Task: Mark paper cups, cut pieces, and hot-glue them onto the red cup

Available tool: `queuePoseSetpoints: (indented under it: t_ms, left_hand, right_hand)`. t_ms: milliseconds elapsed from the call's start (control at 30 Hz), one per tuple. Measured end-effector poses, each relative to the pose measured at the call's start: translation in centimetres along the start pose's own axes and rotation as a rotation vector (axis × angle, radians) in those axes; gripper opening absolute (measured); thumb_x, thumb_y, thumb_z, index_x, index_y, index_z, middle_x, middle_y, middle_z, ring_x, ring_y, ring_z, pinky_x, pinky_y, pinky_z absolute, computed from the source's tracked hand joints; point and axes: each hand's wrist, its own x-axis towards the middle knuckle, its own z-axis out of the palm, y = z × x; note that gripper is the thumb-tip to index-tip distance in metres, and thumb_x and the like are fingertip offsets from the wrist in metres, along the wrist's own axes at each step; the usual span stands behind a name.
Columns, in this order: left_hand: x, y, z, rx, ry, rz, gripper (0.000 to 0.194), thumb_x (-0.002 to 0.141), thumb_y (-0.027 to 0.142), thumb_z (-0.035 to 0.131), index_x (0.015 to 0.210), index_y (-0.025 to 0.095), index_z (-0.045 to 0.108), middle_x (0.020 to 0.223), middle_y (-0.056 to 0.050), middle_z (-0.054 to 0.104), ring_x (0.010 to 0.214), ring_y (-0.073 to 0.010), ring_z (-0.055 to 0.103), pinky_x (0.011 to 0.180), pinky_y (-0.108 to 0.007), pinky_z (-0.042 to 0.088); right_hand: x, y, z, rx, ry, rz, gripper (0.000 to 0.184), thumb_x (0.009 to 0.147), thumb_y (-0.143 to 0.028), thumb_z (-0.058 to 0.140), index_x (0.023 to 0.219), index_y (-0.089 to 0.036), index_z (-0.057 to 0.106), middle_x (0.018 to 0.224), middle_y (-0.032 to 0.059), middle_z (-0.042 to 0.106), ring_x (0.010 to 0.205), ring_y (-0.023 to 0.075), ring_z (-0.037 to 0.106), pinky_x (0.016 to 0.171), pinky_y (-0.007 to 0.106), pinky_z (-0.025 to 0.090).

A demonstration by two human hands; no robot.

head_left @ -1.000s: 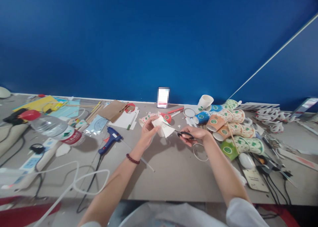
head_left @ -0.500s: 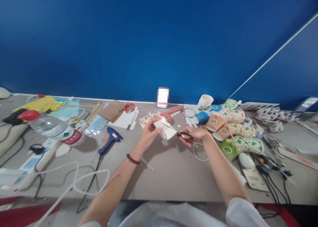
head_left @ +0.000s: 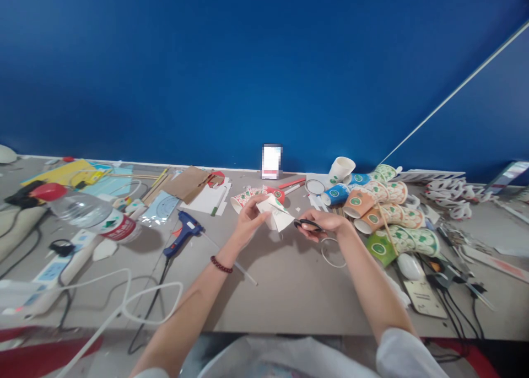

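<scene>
My left hand (head_left: 250,218) grips a white piece of paper cup (head_left: 280,217) with green print, thumb in front and fingers behind. In my right hand (head_left: 321,223) is a pair of black-handled scissors (head_left: 306,225), my fingers wrapped round the handles. The blades point left and meet the piece's right side; how far apart they are is hard to make out. Just behind my left hand lies a red patterned paper cup (head_left: 239,200). A thin white ring (head_left: 333,265) rests on the table under my right wrist.
Several patterned paper cups (head_left: 374,217) lie stacked on the right. A blue glue gun (head_left: 184,233) and a plastic bottle (head_left: 119,226) lie to the left, near a power strip (head_left: 74,262) and a looping white cable (head_left: 126,295). A lit phone (head_left: 271,162) leans at the blue wall.
The paper cup piece has shifted very slightly in my left hand, its flap lying a little flatter. Both hands stay in nearly the same place.
</scene>
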Motion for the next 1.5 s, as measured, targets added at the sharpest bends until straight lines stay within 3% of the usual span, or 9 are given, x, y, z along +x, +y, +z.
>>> queuePoseSetpoints:
  t_ms: [500,1500]
  left_hand:
    - [-0.16,0.18,0.10,0.074,-0.073,0.008,0.034,0.072,0.030,0.074,0.105,0.023,0.067,0.116,-0.009,0.059,0.119,-0.0248,0.048,0.101,-0.039,0.037]
    - [-0.15,0.24,-0.01,0.042,-0.014,-0.021,0.031,0.070,0.032,0.075,0.098,0.022,0.068,0.104,-0.007,0.061,0.105,-0.0219,0.053,0.091,-0.034,0.042]
  right_hand:
    - [0.24,-0.45,0.51,0.011,-0.001,-0.013,0.051,0.071,-0.064,0.062,0.067,-0.013,0.054,0.046,-0.0027,0.054,0.031,0.0041,0.037,0.027,0.016,0.022]
    - [0.48,0.19,-0.01,-0.042,-0.028,-0.021,0.048,0.076,-0.060,0.060,0.068,-0.014,0.054,0.046,-0.0025,0.056,0.030,0.0029,0.032,0.030,0.016,0.019]
